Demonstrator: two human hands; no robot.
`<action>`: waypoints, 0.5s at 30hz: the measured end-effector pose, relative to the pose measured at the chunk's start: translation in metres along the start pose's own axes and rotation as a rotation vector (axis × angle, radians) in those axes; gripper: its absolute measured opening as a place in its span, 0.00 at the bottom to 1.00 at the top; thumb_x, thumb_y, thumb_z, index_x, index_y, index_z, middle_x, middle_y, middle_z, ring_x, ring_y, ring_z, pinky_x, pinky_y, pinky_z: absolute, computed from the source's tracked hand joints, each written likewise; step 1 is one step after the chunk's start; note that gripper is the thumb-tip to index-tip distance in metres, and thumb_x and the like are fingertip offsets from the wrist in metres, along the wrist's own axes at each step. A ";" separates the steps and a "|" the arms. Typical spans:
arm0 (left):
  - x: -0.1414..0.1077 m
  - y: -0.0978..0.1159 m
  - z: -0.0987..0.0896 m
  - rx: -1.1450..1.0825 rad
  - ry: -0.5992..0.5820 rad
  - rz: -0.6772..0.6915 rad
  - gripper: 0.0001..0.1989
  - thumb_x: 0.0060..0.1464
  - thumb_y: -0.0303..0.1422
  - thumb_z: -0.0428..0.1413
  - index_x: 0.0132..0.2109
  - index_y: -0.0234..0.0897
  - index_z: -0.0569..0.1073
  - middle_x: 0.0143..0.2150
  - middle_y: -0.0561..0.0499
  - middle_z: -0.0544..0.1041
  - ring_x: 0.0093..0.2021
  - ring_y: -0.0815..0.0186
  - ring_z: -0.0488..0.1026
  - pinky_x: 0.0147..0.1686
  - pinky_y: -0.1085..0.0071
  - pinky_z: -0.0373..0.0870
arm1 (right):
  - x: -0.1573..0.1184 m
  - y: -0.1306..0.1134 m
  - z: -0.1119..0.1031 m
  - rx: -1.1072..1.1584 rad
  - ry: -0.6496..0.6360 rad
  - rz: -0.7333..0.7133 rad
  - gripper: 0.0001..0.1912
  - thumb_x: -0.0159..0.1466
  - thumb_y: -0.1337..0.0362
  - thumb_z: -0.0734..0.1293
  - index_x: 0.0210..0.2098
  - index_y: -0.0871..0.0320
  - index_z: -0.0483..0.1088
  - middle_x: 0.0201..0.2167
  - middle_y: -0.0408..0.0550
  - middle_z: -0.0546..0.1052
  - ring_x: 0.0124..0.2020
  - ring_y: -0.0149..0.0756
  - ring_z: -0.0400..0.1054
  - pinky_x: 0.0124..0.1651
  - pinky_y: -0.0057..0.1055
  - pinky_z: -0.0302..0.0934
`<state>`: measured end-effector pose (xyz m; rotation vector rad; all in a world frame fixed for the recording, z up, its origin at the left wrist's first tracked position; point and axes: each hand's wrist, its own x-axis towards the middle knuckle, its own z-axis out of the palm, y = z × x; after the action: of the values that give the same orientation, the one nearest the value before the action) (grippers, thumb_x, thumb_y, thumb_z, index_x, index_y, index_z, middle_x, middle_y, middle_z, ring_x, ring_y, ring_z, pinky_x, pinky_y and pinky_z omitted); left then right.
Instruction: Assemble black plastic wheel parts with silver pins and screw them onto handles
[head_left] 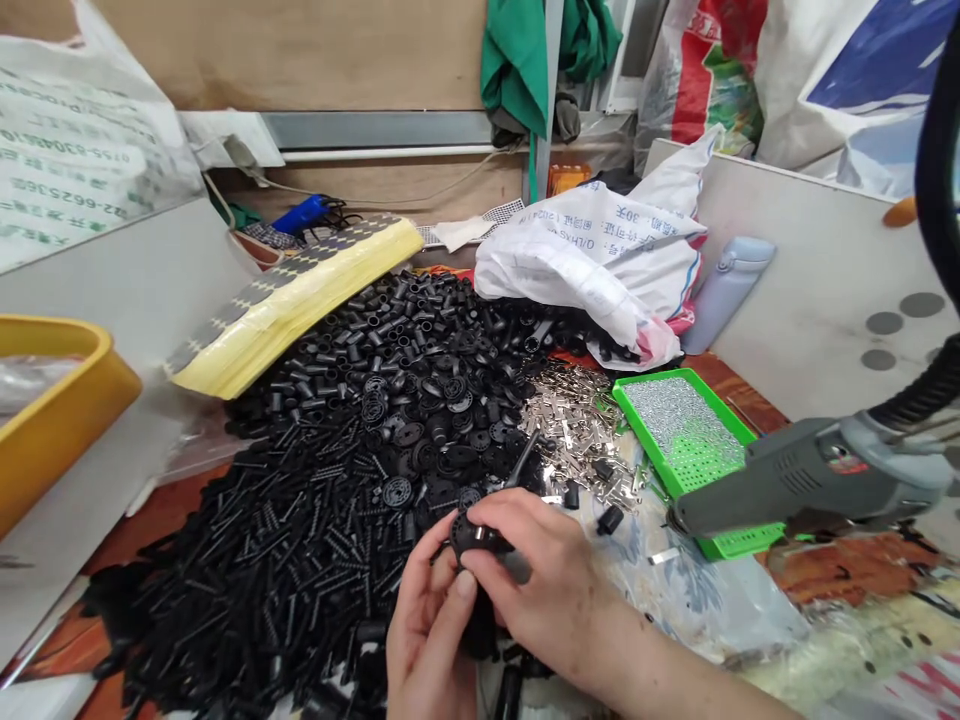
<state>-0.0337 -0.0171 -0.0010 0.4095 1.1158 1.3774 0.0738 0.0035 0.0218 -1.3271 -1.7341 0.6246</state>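
My left hand (pixel 433 620) grips a round black plastic part (pixel 463 535) by its edge, thumb in front. Closed on the same part from the right is my right hand (pixel 536 560), its fingertips at a small black piece (pixel 486 538) with a shiny metal spot. The exact joint between the two pieces is hidden by my fingers. Just beyond the hands lie loose black discs with holes (pixel 397 491). A heap of black screw-like plastic rods (pixel 300 540) spreads to the left, and short black tubes (pixel 390 325) are piled behind.
Small metal strips (pixel 574 420) lie right of the heap. A green tray (pixel 625 392) holds tiny silvery pieces. A grey power tool (pixel 787 480) juts in from the right. Behind are a white sack (pixel 600 250), a bottle (pixel 729 290) and a yellow-edged stack (pixel 300 320). A yellow bin (pixel 90 390) stands left.
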 end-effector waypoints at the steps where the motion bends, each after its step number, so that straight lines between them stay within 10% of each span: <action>1: 0.000 0.001 0.001 -0.020 -0.007 -0.020 0.22 0.39 0.36 0.69 0.45 0.44 0.77 0.39 0.51 0.81 0.45 0.61 0.76 0.40 0.78 0.72 | 0.000 0.000 0.000 0.002 -0.007 -0.011 0.10 0.60 0.72 0.64 0.41 0.58 0.71 0.41 0.50 0.77 0.41 0.36 0.72 0.46 0.34 0.69; 15: 0.007 0.006 0.002 -0.101 0.039 -0.121 0.14 0.38 0.39 0.68 0.33 0.39 0.77 0.29 0.57 0.78 0.30 0.72 0.74 0.29 0.82 0.71 | -0.001 0.001 0.000 -0.099 -0.069 -0.093 0.09 0.63 0.70 0.63 0.43 0.59 0.70 0.40 0.51 0.76 0.41 0.38 0.72 0.44 0.37 0.69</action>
<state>-0.0372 -0.0083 0.0019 0.2389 1.0802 1.3341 0.0746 0.0026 0.0203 -1.2971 -1.8931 0.5432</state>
